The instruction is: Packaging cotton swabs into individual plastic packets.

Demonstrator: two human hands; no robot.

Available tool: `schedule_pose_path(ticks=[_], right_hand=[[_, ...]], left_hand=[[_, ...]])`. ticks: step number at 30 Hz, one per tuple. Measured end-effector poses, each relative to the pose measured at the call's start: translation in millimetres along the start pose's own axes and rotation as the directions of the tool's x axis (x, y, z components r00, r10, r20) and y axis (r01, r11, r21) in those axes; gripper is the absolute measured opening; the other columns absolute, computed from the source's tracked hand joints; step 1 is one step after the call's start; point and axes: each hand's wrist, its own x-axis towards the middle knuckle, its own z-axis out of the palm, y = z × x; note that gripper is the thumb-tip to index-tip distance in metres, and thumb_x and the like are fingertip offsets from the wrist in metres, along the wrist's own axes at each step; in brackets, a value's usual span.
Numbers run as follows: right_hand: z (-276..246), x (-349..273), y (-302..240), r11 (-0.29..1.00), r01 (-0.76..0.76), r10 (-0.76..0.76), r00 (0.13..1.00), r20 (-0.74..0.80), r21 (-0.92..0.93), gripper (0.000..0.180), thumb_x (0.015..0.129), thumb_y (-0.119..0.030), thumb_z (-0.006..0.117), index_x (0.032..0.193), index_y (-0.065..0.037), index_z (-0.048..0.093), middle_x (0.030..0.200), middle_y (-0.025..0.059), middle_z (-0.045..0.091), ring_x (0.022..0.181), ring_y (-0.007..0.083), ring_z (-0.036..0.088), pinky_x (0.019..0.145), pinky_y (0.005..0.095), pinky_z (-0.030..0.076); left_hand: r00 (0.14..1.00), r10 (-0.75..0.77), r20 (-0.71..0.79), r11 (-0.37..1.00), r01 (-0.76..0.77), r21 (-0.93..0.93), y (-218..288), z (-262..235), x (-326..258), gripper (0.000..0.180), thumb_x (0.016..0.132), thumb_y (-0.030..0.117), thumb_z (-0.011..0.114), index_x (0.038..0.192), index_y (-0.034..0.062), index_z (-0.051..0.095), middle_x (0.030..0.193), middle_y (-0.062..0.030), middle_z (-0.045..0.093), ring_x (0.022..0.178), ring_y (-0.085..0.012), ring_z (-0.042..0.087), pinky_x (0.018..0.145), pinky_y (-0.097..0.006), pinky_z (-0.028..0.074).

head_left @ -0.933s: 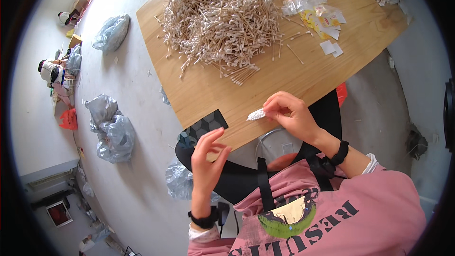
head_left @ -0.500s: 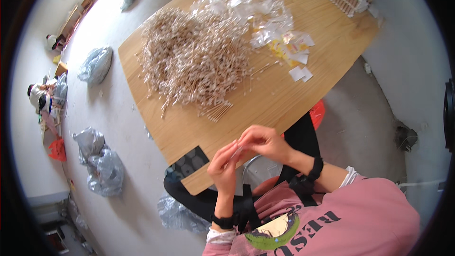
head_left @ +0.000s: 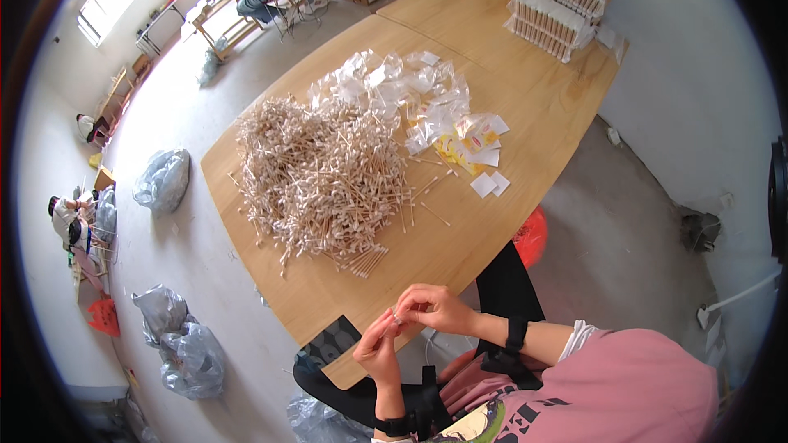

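Hands: left hand (head_left: pixel 379 350) and right hand (head_left: pixel 433 308) meet at 6 o'clock, just over the near edge of the wooden table (head_left: pixel 525 115).
Grip: both pinch narrow on one small clear packet (head_left: pixel 396 317), fingertips of the two hands touching it from either side. Cannot tell what is in the packet, too small.
Wrists: dark band on each.
Swab pile: big loose heap of wooden-stick cotton swabs (head_left: pixel 328 172) at table centre, 12 o'clock from the hands, well apart from them. A few strays lie near its 4 o'clock edge.
Bags: heap of small clear plastic bags (head_left: pixel 394 86) touching the pile's 1 o'clock side. They look flat, contents not readable.
Labels: small white and yellow paper slips (head_left: pixel 480 148) at 3 o'clock of the pile, on bare wood.
Boxes: stacked packed trays (head_left: pixel 558 0) at the table's far corner, 1 o'clock, rows of white-tipped items inside, in front of a brown cardboard box.
Dark item: flat black patterned piece (head_left: pixel 332 343) on the table edge, at 9 o'clock just beside the left hand.
Floor: grey plastic sacks (head_left: pixel 176 336) at 8 to 9 o'clock, tied or bunched, contents hidden.
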Motion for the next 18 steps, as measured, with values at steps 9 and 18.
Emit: schedule_pose_path(ticks=[9, 18], right_hand=[[3.6, -11.9, 3.3, 0.990, -0.082, 0.081, 0.997, 0.011, 0.113, 0.006, 0.090, -0.010, 0.072, 0.092, -0.004, 0.069, 0.098, 0.0021, 0.067, 0.088, 0.0094, 0.063, 0.070, 0.0242, 0.051], [-10.6, -0.2, -8.1, 0.956, -0.193, 0.196, 0.981, 0.009, 0.220, 0.014, 0.087, -0.003, 0.074, 0.100, 0.002, 0.075, 0.105, 0.0101, 0.075, 0.097, 0.0135, 0.069, 0.086, 0.0261, 0.054]], left_hand=[[0.982, 0.183, 0.051, 0.964, -0.189, 0.189, 1.2, 3.7, -2.8, 0.011, 0.088, -0.004, 0.070, 0.099, -0.0055, 0.073, 0.108, -0.0193, 0.072, 0.086, -0.0189, 0.071, 0.073, -0.028, 0.060], [0.995, 0.060, 0.075, 0.997, -0.057, -0.042, 2.3, 3.1, 2.6, 0.016, 0.092, -0.003, 0.066, 0.106, -0.0072, 0.072, 0.110, -0.0204, 0.071, 0.079, -0.0202, 0.072, 0.068, -0.028, 0.060]])
